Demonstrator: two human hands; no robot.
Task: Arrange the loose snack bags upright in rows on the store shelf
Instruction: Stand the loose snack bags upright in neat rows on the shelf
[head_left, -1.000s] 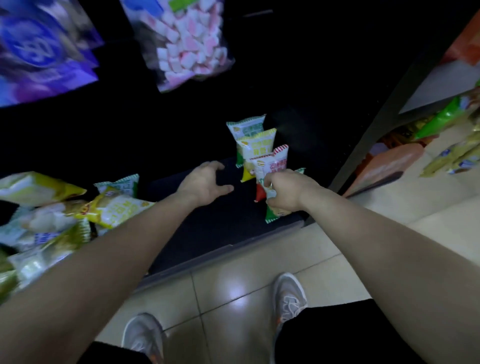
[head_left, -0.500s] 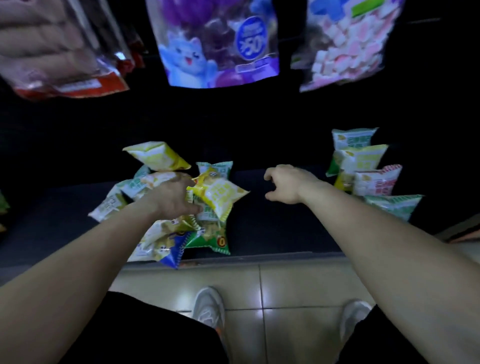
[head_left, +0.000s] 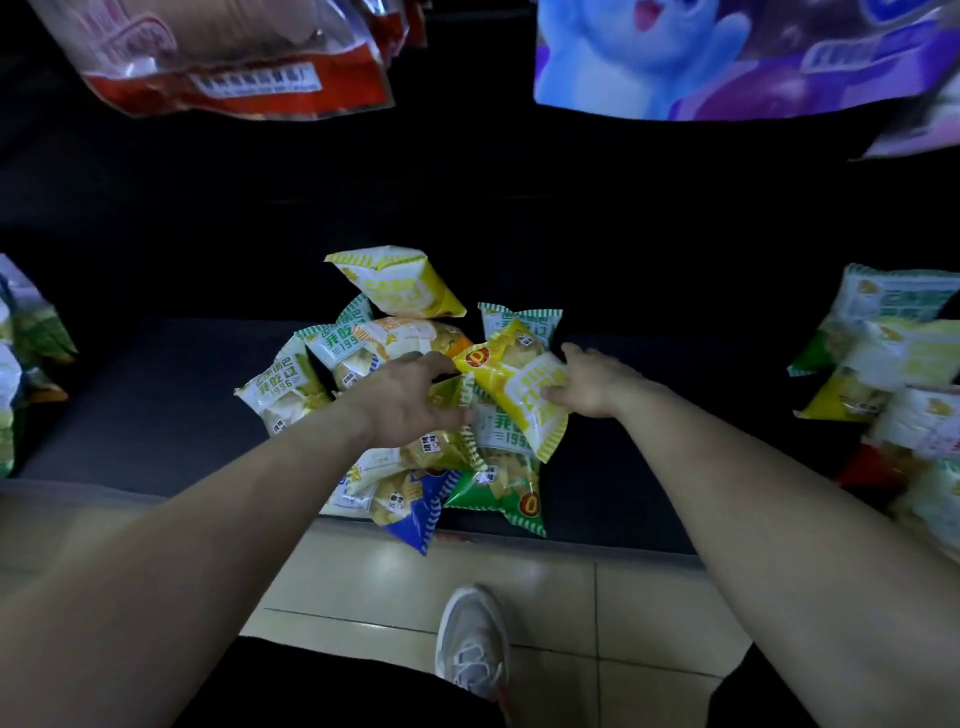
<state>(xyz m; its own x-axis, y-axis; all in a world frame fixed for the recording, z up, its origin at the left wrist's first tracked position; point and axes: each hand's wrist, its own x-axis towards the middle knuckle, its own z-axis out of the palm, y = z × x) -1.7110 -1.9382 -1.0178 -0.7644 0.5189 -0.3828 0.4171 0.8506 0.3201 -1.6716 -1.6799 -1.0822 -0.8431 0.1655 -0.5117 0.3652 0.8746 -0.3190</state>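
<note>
R: my right fingers (head_left: 556, 394) clamp the yellow bag (head_left: 519, 400), raised off the pile for carrying | L: my left fingers (head_left: 431, 362) lie at its other corner, grip unclear | pile (head_left: 332, 358) mid-shelf (head_left: 156, 405) | upright row (head_left: 893, 353) far right, likely destination

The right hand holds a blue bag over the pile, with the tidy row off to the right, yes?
Not blue: the head view shows the right hand gripping a yellow bag over the pile. The tidy row does stand off to the right.
</note>
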